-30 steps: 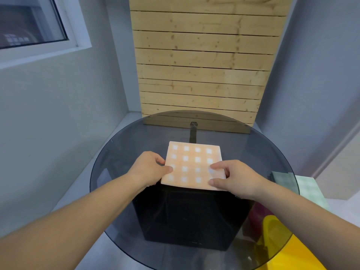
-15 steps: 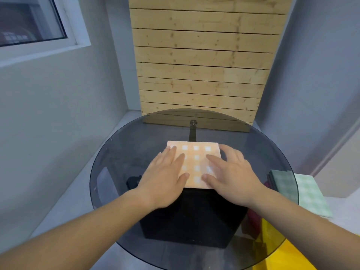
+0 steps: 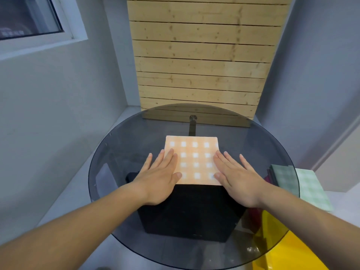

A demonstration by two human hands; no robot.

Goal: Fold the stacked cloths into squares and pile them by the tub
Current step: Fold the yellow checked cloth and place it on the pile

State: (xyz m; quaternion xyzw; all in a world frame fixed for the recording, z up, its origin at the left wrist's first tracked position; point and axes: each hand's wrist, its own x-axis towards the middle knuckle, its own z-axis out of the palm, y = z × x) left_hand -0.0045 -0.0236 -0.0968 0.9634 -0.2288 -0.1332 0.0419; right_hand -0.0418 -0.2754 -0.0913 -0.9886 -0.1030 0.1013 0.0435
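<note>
Folded orange-and-white checked cloth square [image 3: 191, 152] lies flat on the round smoked-glass table [image 3: 124, 133], between the two hands. Left hand [image 3: 157, 178]: palm down, fingers straight, fingertips resting over the cloth's left edge. Right hand [image 3: 236, 178]: likewise flat, thumb and forefinger on the cloth's right edge. Neither hand grasps anything. Right of the right hand, past the table rim: stack of pale green checked cloths [image 3: 309, 186]. Below that wrist: yellow plastic tub [image 3: 302, 254].

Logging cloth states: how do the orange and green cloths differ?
The orange cloth lies on the glass table under the left hand and right hand; the green cloth lies past the table's right edge, untouched. Unlike the orange cloth, the green cloth shows partly through the glass. Both are checked.
</note>
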